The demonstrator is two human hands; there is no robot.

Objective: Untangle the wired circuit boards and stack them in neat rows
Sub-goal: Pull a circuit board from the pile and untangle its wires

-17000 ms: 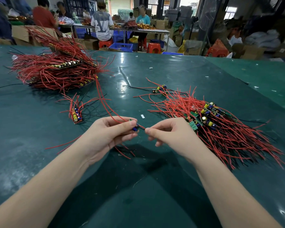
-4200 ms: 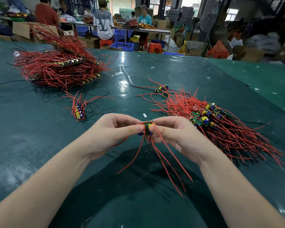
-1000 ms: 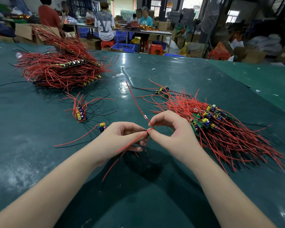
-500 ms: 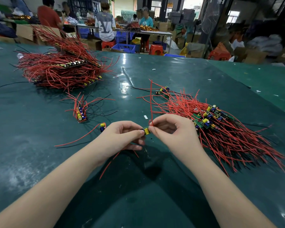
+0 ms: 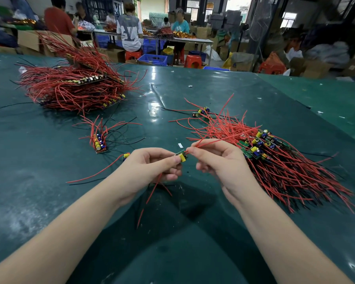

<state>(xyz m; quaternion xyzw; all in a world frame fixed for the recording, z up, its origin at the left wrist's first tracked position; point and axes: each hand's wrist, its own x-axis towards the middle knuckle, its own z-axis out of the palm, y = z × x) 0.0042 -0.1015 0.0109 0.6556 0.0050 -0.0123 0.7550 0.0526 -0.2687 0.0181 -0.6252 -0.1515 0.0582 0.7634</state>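
Fingers of the left hand (image 5: 152, 167) pinched a small circuit board (image 5: 181, 156) mid-bench while the right hand (image 5: 217, 158) gripped its red wires (image 5: 211, 141), drawing them toward two o'clock, seemingly to free them before stacking with the row (image 5: 258, 144) at three o'clock.

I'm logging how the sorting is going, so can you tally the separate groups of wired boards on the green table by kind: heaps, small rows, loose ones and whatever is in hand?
Big heaps: 2, far-left heap and right heap
Small stacked row: 1
Loose lots lying apart: 2
Held board: 1, left hand on it, right hand pinching its red wire
Total: 6 groups
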